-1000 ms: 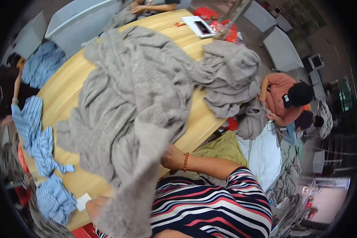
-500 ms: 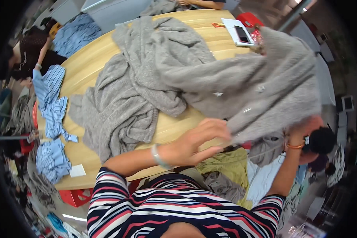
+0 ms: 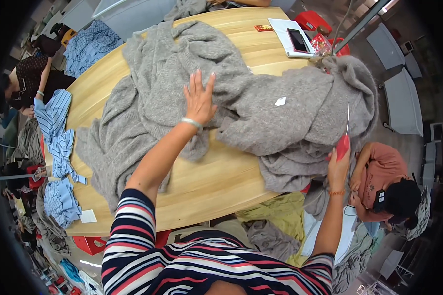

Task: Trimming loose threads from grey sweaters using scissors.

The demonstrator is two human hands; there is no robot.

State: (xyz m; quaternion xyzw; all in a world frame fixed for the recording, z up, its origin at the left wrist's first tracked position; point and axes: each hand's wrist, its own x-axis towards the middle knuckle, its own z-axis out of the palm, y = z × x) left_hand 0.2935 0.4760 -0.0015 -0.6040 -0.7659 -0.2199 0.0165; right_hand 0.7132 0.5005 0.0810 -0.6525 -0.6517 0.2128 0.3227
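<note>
Fuzzy grey knit garments lie in a heap across the wooden table. My left hand (image 3: 200, 102) rests open, fingers spread, on the left garment (image 3: 152, 93). Another grey knit garment (image 3: 290, 110) lies bunched on the right, with a small white tag (image 3: 280, 101) on its surface. At this garment's right side, my right hand (image 3: 338, 169) is closed round the handle of a red-handled tool (image 3: 343, 147). Its thin metal blade points away from me over the knit; I cannot make out its exact kind.
A phone (image 3: 297, 40) lies on white paper at the far right, near a red basket (image 3: 314, 21). Blue striped garments (image 3: 59, 137) hang over the left edge. A person in a black cap (image 3: 397, 201) is close on the right. Yellow cloth (image 3: 273, 216) lies before me.
The right garment, lifted and blurred before, now lies down on the table. My left hand has moved up and left onto the heap. The red-handled tool now shows in my right hand.
</note>
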